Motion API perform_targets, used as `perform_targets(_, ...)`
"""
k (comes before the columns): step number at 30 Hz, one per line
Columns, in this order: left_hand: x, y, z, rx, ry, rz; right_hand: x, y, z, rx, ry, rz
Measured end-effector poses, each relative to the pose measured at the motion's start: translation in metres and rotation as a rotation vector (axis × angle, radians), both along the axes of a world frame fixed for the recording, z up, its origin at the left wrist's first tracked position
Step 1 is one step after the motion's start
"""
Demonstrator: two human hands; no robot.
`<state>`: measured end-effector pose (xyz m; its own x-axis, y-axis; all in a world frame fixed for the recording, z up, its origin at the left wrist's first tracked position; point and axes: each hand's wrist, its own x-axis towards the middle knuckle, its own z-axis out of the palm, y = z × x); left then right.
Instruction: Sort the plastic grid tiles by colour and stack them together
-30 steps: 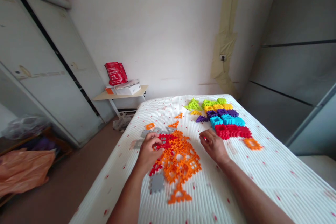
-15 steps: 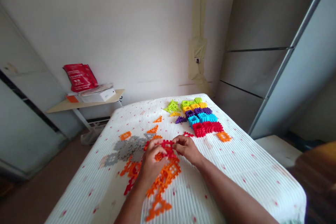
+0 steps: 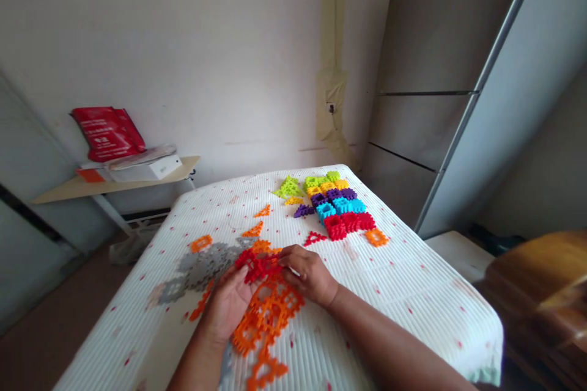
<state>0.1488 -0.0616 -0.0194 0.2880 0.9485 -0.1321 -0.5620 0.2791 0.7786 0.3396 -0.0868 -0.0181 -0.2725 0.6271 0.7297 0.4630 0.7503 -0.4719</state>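
Several red plastic interlocking pieces [image 3: 251,264] with toothed edges are held together just above the tabletop. My left hand [image 3: 232,300] supports them from the left, palm turned up, with the thumb on their near side. On the other side my right hand [image 3: 309,272] pinches a red piece at its right end. Beneath and in front of both hands lies a loose pile of orange interlocking pieces [image 3: 270,311], partly overlapping. Grey interlocking pieces [image 3: 206,266] are spread left of the hands. My fingers hide part of the red pieces.
Neat rows of red stacks [image 3: 351,224], blue stacks [image 3: 343,206], purple, yellow and lime pieces stand at the back right. A lone red triangle [image 3: 315,237] and an orange square [image 3: 376,237] lie near them. White quilted cloth [image 3: 398,311] covers the table.
My left hand has turned palm-up and moved left, now supporting a bunch of red pieces. My right hand remains on the red pieces, and the view has shifted right.
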Motion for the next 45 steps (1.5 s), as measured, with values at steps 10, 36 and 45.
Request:
perform_targets(10, 0.004, 0.0, 0.0, 0.019, -0.015, 0.116, -0.008, -0.006, -0.005, -0.105, -0.104, 0.073)
perform_targets(36, -0.004, 0.006, -0.001, 0.029, -0.017, 0.192, 0.121, 0.013, 0.031, -0.234, 0.207, -0.916)
perform_targets(45, -0.001, 0.004, 0.004, 0.027, -0.008, 0.201, 0.15, 0.02, 0.004, -0.495, -0.074, -1.211)
